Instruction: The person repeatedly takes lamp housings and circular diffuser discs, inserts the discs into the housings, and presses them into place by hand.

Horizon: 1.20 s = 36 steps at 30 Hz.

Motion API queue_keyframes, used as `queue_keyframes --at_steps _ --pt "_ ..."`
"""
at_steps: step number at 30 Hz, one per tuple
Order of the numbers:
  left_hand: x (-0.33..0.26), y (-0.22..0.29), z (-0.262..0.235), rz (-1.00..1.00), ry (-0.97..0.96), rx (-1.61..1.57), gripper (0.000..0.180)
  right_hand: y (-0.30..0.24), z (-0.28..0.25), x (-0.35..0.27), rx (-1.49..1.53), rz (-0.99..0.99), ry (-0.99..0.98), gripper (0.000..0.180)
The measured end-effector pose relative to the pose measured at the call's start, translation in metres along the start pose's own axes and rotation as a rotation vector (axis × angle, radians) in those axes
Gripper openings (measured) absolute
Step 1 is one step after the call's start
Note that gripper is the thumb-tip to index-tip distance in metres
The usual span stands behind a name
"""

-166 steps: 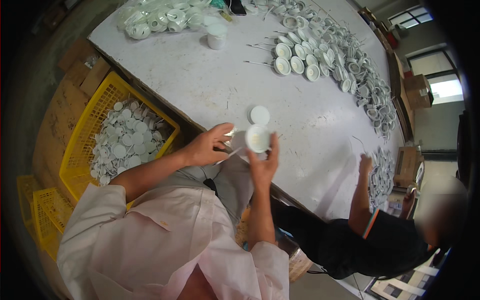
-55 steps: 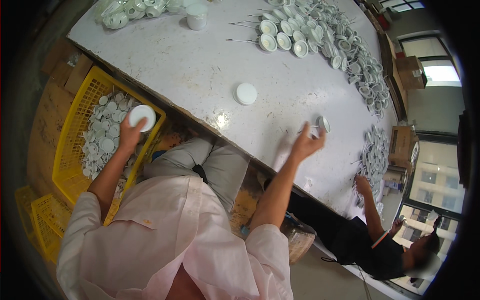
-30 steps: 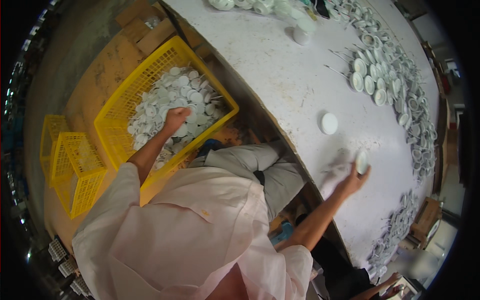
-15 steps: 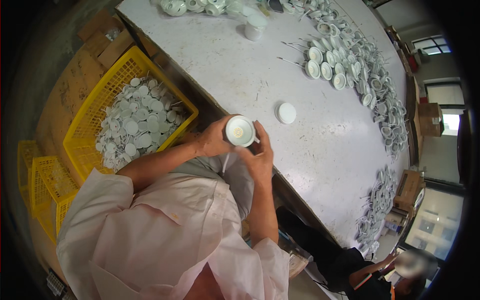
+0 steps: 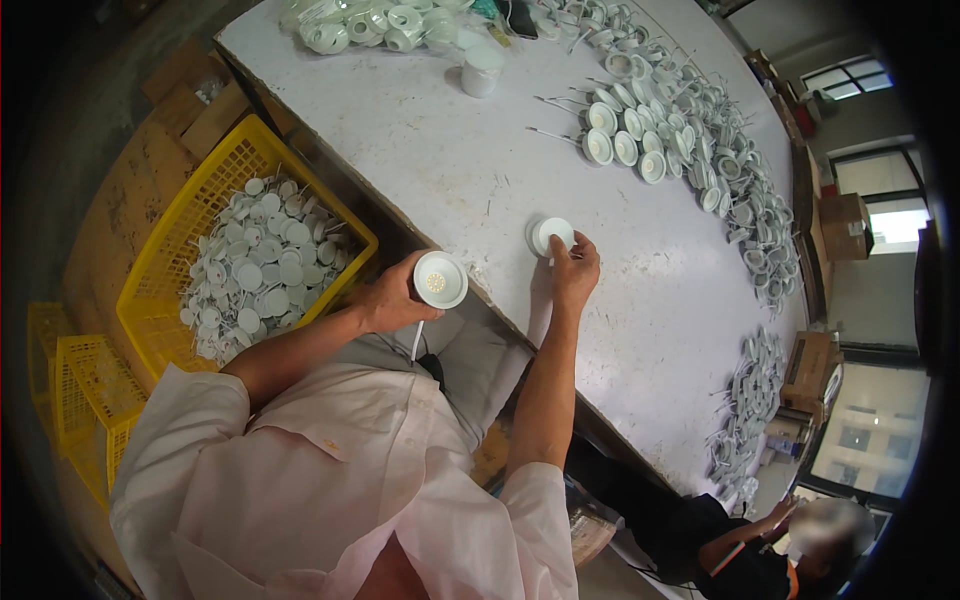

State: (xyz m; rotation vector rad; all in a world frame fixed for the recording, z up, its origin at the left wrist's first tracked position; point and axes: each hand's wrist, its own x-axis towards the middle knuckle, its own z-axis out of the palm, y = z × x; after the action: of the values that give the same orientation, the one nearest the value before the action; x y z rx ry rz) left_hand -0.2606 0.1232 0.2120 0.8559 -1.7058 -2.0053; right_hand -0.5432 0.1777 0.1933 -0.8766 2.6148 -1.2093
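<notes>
- Two bare hands work at the near edge of the table [image 5: 640, 300], whose top is white, scuffed with small dark marks, shiny in patches and brown along its rim.
- Left hand [image 5: 388, 297]: its grip is clasped around a white, round, cup-shaped lamp [image 5: 441, 280] with a disc of yellowish dots inside; a pale lead hangs below. The lamp is above the person's lap, just beside the table edge.
- Right hand [image 5: 576, 272]: its thumb and fingers touch a round, flat white disc [image 5: 549, 231] at the table's near side; I cannot tell how firm this grip is.
- Far across the table lie a long heap of white wired lamps [image 5: 690, 150], a clear plastic bag of white rings [image 5: 385, 25], a white cylindrical stack [image 5: 482, 70] and a flat black object [image 5: 519, 18].
- At the left, a yellow perforated plastic crate [image 5: 150, 305] holds many small white discs with leads [image 5: 265, 250]; smaller yellow baskets [image 5: 95, 390] stand near it.
- Rightward, a second lamp heap [image 5: 748, 400] lies near a person in black [image 5: 700, 530].
- Beyond are brown cardboard boxes [image 5: 811, 370], a window [image 5: 848, 78] high up and large glass panes [image 5: 870, 440].
</notes>
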Motion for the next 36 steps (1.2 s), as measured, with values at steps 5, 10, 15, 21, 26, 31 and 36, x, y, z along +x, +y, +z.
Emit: queue_keyframes --at_steps 5,10,15,21,26,31,36 --pt "0.001 0.008 0.005 -0.009 -0.017 0.009 0.073 0.004 -0.01 -0.001 0.444 0.157 -0.014 0.027" --pt "0.007 0.018 0.01 0.0 -0.071 -0.024 0.071 0.006 -0.026 -0.012 0.83 0.426 -0.162 0.014" --pt "0.017 0.03 0.017 -0.094 -0.119 -0.157 0.069 -0.003 -0.03 -0.037 1.066 0.491 -0.248 0.011" --pt "0.031 0.029 0.024 -0.053 -0.16 -0.082 0.071 -0.016 -0.036 -0.06 1.198 0.497 -0.286 0.015" --pt "0.037 0.022 0.028 -0.044 -0.172 -0.108 0.071 -0.024 -0.035 -0.075 1.0 0.449 -0.225 0.01" --pt "0.04 0.019 0.03 -0.046 -0.155 -0.121 0.067 -0.025 -0.036 -0.087 0.966 0.514 -0.219 0.012" --pt "0.041 0.026 0.03 -0.051 -0.17 -0.095 0.07 -0.02 -0.031 -0.094 0.952 0.536 -0.235 0.017"
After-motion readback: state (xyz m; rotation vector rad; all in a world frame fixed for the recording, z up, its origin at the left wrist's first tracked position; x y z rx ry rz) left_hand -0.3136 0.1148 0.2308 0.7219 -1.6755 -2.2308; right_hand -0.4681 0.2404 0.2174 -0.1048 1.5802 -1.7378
